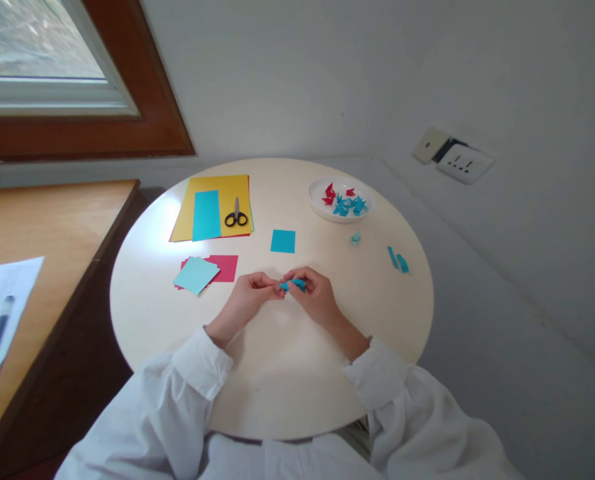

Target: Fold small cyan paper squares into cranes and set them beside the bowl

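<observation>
A: Item in hand?
B: One small folded piece of bright blue paper (297,285), at the clock's centre, over the round, smooth, cream-coloured tabletop (272,373); 12 o'clock is the far side.

A: Grip?
B: Left hand (250,293): fingertips closed in a pinch at the piece's 9 o'clock end. Right hand (317,293): thumb and bent fingers closed on its 3 o'clock end. Creases mostly hidden by the fingers.

A: Handling?
B: Judged best done with light, steady pressure: one hand fixing the layers, edges matched, the other thumb pressing each crease sharp. Paper so small would probably buckle under a hard squeeze.

A: Other stock?
B: 12 o'clock: flat blue paper square (283,241). 1 o'clock: shallow, round white dish (322,212) holding pointed red paper folds (329,195) and spiky blue paper folds (360,205). 2 o'clock: pale blue crinkled scrap (356,238). Between 2 and 3: narrow blue paper offcuts (402,263). Between 9 and 10: pale blue paper square (197,275) overlapping crimson paper (228,267). Between 10 and 11: large yellow sheet (232,187) bearing a blue paper rectangle (206,215) and black-handled metal scissors (236,215).
</observation>
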`<state>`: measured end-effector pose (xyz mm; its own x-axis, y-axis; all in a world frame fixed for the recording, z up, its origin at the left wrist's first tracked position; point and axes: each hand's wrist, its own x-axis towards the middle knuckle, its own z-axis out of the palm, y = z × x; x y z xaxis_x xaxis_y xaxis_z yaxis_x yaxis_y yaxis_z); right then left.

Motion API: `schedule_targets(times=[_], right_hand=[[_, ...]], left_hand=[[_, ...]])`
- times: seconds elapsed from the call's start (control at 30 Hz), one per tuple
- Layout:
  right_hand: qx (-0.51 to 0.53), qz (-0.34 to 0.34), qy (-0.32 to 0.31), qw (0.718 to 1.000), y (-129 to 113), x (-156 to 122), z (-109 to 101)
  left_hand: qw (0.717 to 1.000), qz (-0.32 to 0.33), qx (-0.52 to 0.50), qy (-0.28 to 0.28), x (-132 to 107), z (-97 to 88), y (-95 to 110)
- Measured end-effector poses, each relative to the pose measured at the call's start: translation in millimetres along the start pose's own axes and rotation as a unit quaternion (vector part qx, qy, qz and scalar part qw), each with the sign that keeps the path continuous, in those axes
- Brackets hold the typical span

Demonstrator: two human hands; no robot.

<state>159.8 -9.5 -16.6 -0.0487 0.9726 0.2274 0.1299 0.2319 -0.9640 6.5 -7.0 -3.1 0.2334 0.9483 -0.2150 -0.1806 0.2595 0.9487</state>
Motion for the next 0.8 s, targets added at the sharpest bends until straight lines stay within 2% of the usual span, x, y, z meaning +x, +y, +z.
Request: schedule_targets(times=[0.3, 0.5, 0.8], right_hand=[[-0.018, -0.037, 0.001, 0.999, 2.1, -0.3, -0.3], [-0.015, -0.07, 0.008, 0.997, 3.2, -0.3, -1.3], [-0.025, -0.088, 0.022, 0.996, 5.9, 0.0, -1.0]], left_hand=[[0.999, -0.022, -0.047, 0.009, -1.3, 1.2, 2.4], [0.996, -0.021, -0.086, -0.016, -1.0, -0.1, -0.2], [0.995, -0.026, -0.089, -0.022, -2.4, 0.8, 3.2]])
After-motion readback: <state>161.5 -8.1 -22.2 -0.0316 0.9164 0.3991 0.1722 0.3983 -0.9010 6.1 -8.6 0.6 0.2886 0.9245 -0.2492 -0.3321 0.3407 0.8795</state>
